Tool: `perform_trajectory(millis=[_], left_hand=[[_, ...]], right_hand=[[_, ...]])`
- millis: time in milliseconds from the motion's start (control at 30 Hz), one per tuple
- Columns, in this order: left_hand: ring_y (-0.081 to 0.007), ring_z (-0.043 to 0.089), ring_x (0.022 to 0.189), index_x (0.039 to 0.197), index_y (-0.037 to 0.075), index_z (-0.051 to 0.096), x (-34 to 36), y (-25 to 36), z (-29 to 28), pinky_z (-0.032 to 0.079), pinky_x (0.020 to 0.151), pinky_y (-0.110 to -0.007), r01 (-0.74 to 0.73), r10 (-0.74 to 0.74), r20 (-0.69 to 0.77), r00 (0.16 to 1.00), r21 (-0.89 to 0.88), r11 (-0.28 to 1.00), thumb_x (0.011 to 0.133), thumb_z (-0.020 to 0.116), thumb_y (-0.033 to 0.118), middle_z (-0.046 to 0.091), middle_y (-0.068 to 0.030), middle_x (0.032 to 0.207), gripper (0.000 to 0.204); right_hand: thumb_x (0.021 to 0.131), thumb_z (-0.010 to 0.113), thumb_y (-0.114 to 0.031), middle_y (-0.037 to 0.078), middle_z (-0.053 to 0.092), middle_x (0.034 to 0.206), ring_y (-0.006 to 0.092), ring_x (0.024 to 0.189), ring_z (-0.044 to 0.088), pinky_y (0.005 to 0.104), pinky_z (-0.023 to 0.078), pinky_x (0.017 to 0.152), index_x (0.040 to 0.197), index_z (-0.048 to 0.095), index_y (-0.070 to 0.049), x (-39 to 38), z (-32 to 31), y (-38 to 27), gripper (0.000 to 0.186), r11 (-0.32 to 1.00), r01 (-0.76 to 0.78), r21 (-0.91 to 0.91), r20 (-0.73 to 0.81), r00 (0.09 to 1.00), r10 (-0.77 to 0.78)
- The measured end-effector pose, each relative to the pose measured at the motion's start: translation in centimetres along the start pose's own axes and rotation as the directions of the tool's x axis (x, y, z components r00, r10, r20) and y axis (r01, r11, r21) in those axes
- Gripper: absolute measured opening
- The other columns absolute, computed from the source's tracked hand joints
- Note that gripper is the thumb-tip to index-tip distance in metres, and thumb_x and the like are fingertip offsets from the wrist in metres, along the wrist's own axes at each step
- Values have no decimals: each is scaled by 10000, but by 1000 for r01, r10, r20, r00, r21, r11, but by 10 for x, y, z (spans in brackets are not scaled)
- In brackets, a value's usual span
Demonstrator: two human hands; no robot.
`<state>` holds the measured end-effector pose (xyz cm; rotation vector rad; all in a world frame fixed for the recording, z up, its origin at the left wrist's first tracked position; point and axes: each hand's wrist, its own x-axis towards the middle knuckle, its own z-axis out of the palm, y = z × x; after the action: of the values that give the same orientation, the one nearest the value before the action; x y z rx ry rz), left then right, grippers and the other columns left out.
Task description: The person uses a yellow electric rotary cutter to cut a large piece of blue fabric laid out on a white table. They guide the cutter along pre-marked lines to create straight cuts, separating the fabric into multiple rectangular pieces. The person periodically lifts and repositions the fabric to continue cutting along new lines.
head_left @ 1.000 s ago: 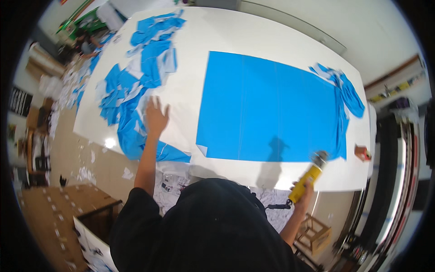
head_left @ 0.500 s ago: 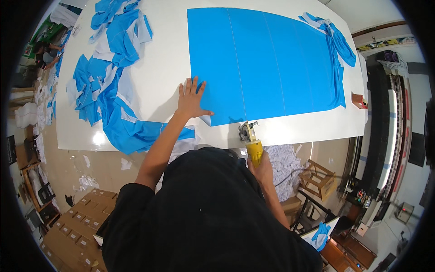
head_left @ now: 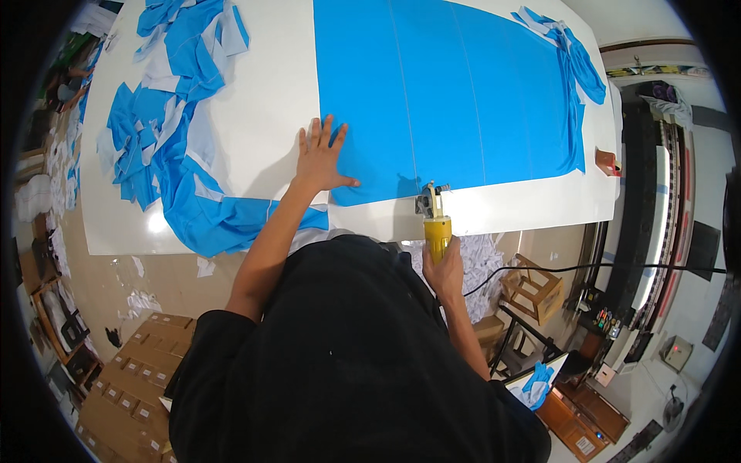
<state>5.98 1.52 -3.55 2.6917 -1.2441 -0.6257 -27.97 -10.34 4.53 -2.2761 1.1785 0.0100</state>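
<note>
A large flat stack of bright blue fabric lies on a white cutting table. My left hand rests flat with fingers spread on the fabric's near left corner. My right hand grips the yellow handle of an electric fabric cutter, whose metal head sits at the fabric's near edge. A black cord runs from the cutter off to the right.
Blue and white fabric offcuts are heaped on the table's left side, and more blue scraps lie at the far right. A small red object sits near the right edge. Cardboard boxes, a wooden stool and paper scraps lie on the floor.
My view has shifted closer over the table. The cutter in my right hand has moved from beyond the table's edge up to the fabric's near edge. My left hand moved onto the fabric corner.
</note>
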Motion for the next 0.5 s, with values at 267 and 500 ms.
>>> perform_trajectory(millis=[267,500], left_hand=[[-408,-24,1591,1665,223,192,-1,0,-1,0,1250,-629,5,-5,1,1000,-22,1000,559,825,796,18,-164,1734,1397],[-415,2,1589,1665,227,186,-2,-2,-1,24,1251,-628,-10,8,-33,999,-62,998,566,837,764,36,-166,1732,1386]], right_hand=[[915,724,-239,342,622,1018,549,930,631,566,518,759,1201,448,54,13,-2,3,494,1000,1,24,48,999,-2],[927,709,-245,358,633,1007,547,927,645,558,526,770,1174,451,72,31,-4,-12,477,1000,-15,17,75,997,14]])
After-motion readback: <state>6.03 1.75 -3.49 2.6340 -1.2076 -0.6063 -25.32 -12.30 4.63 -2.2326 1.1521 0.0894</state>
